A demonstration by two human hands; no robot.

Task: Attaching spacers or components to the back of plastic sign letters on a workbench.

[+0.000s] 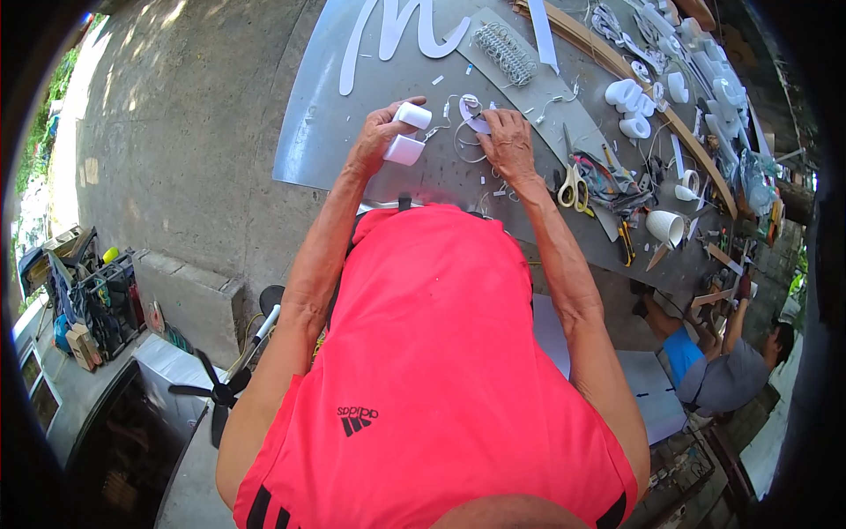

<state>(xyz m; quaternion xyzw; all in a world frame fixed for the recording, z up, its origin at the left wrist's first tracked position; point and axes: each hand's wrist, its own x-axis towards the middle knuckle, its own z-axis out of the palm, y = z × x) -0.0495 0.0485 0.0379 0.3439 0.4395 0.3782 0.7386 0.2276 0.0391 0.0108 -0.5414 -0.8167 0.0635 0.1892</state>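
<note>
At eleven o'clock, your left hand [379, 137] has its grip pinching a white curved piece [404, 151]. At one o'clock, your right hand [508, 141] touches a flat white piece [471, 103]; pinching, I cannot tell. Counter [310, 132], three o'clock: white cup [660, 227], contents unclear.

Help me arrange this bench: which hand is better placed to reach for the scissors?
Probably the right hand: the scissors lie close on its outer side, though it is at a round white piece. The left hand is farther across, holding a curved white piece.
</note>
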